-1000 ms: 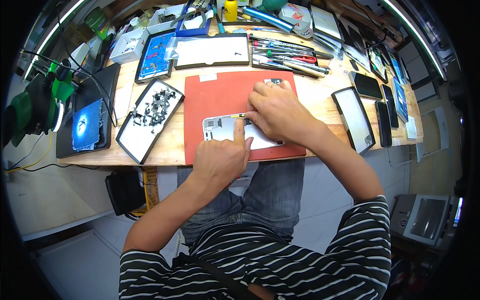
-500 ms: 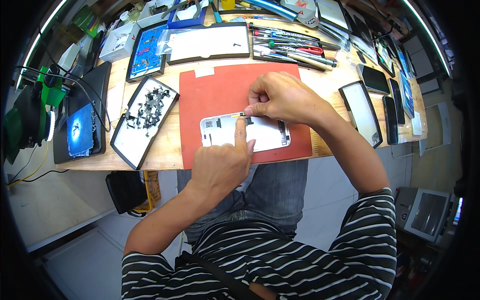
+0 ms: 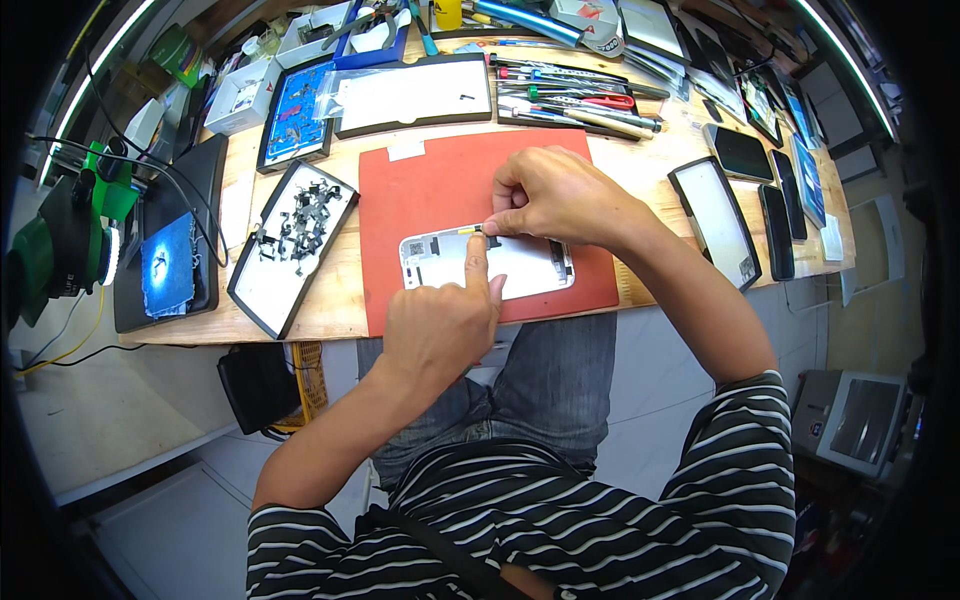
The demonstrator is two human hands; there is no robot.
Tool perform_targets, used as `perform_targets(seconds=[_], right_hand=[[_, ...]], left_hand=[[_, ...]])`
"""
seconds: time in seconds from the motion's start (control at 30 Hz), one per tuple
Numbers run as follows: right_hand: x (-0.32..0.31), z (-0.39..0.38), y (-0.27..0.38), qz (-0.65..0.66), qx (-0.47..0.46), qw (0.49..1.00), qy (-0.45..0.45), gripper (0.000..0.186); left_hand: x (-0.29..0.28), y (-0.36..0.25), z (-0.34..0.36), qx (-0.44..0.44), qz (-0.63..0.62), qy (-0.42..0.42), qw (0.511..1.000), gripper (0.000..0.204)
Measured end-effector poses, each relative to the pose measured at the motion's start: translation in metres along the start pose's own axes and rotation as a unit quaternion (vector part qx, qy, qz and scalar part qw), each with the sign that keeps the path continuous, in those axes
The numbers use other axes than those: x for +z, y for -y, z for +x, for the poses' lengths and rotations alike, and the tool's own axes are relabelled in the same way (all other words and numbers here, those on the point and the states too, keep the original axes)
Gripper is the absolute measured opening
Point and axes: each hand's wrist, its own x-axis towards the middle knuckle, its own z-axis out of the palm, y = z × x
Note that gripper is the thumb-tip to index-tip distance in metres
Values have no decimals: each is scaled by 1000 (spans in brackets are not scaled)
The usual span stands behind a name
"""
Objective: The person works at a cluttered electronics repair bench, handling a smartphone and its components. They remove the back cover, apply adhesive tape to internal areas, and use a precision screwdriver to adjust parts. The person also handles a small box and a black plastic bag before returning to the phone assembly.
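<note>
A silver-white phone panel (image 3: 525,262), rounded at its corners, lies flat on a red mat (image 3: 420,195). My left hand (image 3: 440,322) reaches over its near edge with the index fingertip pressed near the far edge; the thumb stands apart and the other fingers are curled. Right beside that fingertip, my right hand (image 3: 560,195) pinches thumb and finger together at the panel's far edge. A small yellow-and-black strip (image 3: 467,230) runs from the pinch along this edge; its dark end is partly hidden by the fingers. A square printed code and dark patches mark the panel's left end.
To the left, a white tray (image 3: 262,290) holds several small dark parts. Behind the mat are a white tray (image 3: 415,95) and a rack of screwdrivers and tweezers (image 3: 570,95). Another tray (image 3: 718,225) and dark phones (image 3: 775,235) lie at right. A green lamp (image 3: 70,240) stands far left.
Both hands keep nearly the same hold at the panel's far edge. The whole view has shifted slightly; nothing has been picked up or let go.
</note>
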Motion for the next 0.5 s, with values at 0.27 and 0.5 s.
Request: perform_targets(seconds=[0.27,0.5], right_hand=[[5,-2,-2,12,-4,999,-31,27],[11,-4,-8,5,-27,998,-51,26]], left_hand=[[-2,-1,1,8,12,7,1000,53],[-1,-1,0,11,22,6,1000,52]])
